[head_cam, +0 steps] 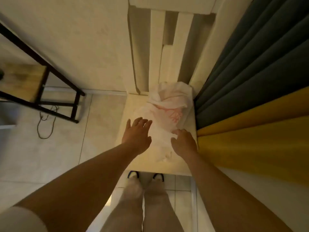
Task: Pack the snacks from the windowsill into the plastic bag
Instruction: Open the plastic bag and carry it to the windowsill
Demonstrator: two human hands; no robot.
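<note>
Clearly the thin white plastic bag with red print [167, 114] is limp and slippery; both spread, empty hands, left hand [136, 133] and right hand [184, 142], should pinch its rim.

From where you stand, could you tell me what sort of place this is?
Probably a room at home, by a window: a pale stone windowsill bearing a white plastic bag with red print, dark grey-and-yellow curtains, and a tiled floor.
</note>
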